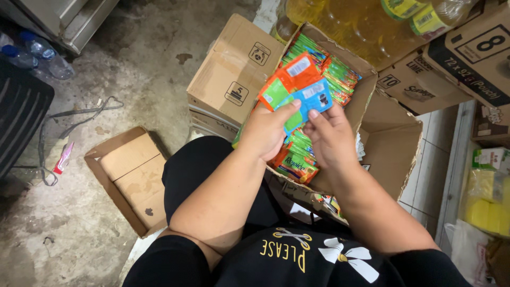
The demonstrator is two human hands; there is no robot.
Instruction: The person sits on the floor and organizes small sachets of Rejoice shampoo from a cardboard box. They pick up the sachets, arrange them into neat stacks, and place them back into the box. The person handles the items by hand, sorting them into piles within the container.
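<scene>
My left hand and my right hand are held together over an open cardboard box on my lap. Between them they grip a small bunch of flat sachets, one orange and green, one blue and green. My left thumb lies across the blue sachet and my right fingertips touch its lower edge. The box under them is packed with several more green and orange sachets, standing in rows.
A sealed cardboard box stands to the left of the open one. An empty open carton lies on the stained concrete floor. Large bottles of yellow oil and printed cartons are stacked at the right. Water bottles are at the far left.
</scene>
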